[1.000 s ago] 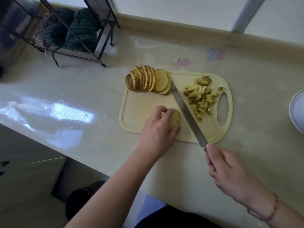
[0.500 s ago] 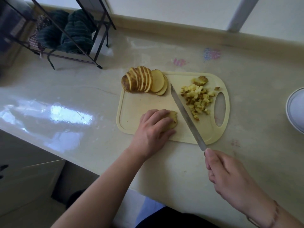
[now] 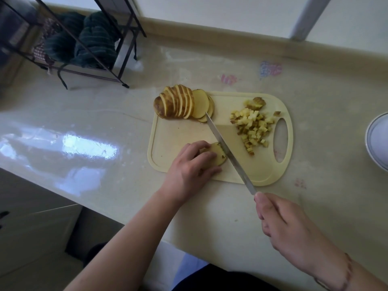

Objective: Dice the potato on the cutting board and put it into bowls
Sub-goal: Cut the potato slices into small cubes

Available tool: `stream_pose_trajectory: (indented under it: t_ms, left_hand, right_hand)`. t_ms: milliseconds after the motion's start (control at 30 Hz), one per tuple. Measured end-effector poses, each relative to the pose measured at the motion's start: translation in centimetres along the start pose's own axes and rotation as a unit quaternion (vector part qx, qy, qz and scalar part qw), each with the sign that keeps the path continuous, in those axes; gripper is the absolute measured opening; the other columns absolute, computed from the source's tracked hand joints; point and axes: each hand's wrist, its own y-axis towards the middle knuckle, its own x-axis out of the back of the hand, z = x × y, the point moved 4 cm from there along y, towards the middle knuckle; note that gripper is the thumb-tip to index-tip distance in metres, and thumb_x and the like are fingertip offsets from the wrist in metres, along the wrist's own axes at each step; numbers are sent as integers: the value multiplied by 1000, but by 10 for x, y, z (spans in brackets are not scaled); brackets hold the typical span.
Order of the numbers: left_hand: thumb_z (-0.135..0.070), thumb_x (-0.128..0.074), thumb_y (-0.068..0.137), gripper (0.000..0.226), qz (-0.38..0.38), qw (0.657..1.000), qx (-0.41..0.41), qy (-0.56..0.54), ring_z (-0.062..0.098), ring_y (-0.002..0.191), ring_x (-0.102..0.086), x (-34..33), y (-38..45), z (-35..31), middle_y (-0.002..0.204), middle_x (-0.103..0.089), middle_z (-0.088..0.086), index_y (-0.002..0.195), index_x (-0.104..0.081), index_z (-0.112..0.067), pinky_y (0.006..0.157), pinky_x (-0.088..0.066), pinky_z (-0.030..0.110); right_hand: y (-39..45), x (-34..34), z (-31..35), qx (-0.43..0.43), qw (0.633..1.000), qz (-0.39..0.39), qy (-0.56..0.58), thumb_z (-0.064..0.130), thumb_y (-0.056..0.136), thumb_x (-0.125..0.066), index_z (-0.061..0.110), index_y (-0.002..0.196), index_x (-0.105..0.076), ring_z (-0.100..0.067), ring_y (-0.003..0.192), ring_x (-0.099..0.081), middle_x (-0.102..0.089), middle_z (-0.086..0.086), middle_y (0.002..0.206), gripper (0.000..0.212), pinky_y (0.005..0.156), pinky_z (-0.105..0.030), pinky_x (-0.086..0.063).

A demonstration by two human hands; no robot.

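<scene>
A pale yellow cutting board (image 3: 178, 131) lies on the counter. At its far left corner stands a fanned row of potato slices (image 3: 184, 105). A heap of potato dice (image 3: 253, 126) lies by the board's handle hole. My left hand (image 3: 193, 166) holds down a small stack of potato slices (image 3: 219, 155) at the board's near edge, fingers curled over it. My right hand (image 3: 289, 229) grips the handle of a long knife (image 3: 227, 151), whose blade lies diagonally across the board, its edge against the right side of the held slices.
A white bowl (image 3: 378, 141) is partly in view at the right edge. A black wire rack (image 3: 90, 49) with dark green cloths stands at the far left of the counter. The counter's front edge runs diagonally below my arms.
The knife blade has moved left until it meets the slices under my left hand. My left hand has shifted back a little, baring more of the slices.
</scene>
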Motion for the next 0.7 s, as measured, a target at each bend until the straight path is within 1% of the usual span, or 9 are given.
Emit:
stream_pose_trajectory:
  t_ms: [67,133,200,267,333,467,600,700]
  left_hand:
    - [-29,-79,90,30,-9,1000,-7,21,34,97,-61,1,1,-4,117,-65,18,102,-75,-2,83,-54,43]
    - [-27,-79,90,26,-18,999,-30,35,37,102,-61,2,3,-7,117,-67,18,100,-76,-3,86,-53,45]
    - [-20,-78,90,18,-16,998,-54,31,39,105,-62,1,6,-9,114,-68,17,98,-77,-4,88,-53,47]
    - [-13,-76,90,13,-12,998,-64,17,38,105,-64,-2,7,-9,110,-69,18,95,-77,-2,88,-53,46]
    - [-8,-76,89,10,-11,998,-66,4,38,103,-64,-4,8,-9,107,-69,19,94,-77,0,87,-53,44]
    - [-3,-77,87,10,-20,998,-66,-5,39,103,-65,-6,9,-10,106,-69,20,95,-77,2,88,-53,44]
    - [0,-79,85,10,-27,998,-52,-15,40,105,-65,-8,9,-12,106,-70,20,94,-77,3,89,-54,45]
    - [-1,-79,84,10,-30,998,-46,-18,39,105,-66,-9,9,-12,107,-70,20,93,-77,3,91,-54,45]
  right_hand:
    - [-1,3,2,5,1000,-2,-3,78,80,-27,8,70,-44,-7,43,-32,-37,7,46,72,50,-26,-28]
    - [-2,2,5,6,1000,5,-4,79,78,-27,8,71,-44,-8,44,-31,-36,6,46,74,50,-27,-28]
    - [-4,1,7,6,1000,14,-7,78,78,-27,7,71,-43,-8,43,-31,-36,5,46,73,49,-28,-28]
    - [-7,-1,9,1,1000,19,-12,77,81,-27,10,69,-44,-8,43,-32,-37,5,47,70,48,-29,-29]
    - [-9,-1,12,-9,1000,21,-17,72,85,-27,12,68,-45,-7,44,-33,-39,6,47,66,48,-31,-31]
    - [-13,0,14,-11,999,13,-49,68,81,-28,15,65,-43,-8,48,-40,-46,3,53,57,55,-35,-39]
    - [-15,-2,9,-22,998,19,-52,68,81,-26,16,64,-41,-9,49,-40,-46,2,53,56,58,-36,-40]
    - [-12,0,6,-20,998,20,-61,66,82,-25,18,63,-40,-10,50,-43,-51,4,56,53,59,-33,-39]
